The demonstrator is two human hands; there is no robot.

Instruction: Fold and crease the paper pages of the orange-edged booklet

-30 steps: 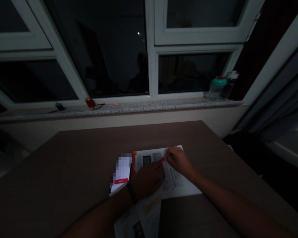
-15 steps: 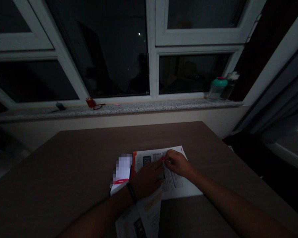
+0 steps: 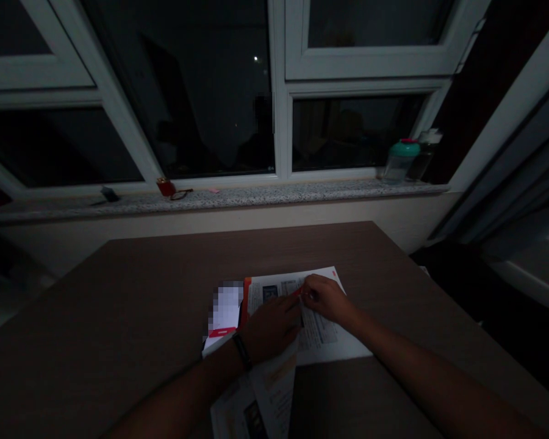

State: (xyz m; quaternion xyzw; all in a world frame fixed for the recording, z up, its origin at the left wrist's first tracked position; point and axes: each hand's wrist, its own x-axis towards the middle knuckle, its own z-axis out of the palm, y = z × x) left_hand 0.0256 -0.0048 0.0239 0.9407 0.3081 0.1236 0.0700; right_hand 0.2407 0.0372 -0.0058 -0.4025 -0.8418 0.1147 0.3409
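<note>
A white printed booklet [image 3: 343,346] with an orange left edge lies on the brown table. Over its left part stretches my left hand [image 3: 272,329], palm down with the fingers extended, a dark band round the wrist. My right hand [image 3: 327,299] rests on the booklet's upper right, thumb and fingers pinched together. A small red object [image 3: 297,293] shows between my left fingertips and the right pinch; its full shape is hidden. Below the left hand, a folded printed sheet [image 3: 279,396] hangs toward me.
Left of the booklet is a bright, partly pixelated screen [image 3: 226,311] with a red bar. On the granite sill [image 3: 265,194] stand a small red jar [image 3: 166,187], a small dark object [image 3: 110,194] and a teal-lidded bottle [image 3: 401,161]. Behind is a dark window.
The view has shifted very slightly. Both hands stay in nearly the same place on the booklet, with the red object still at the right fingertips.
</note>
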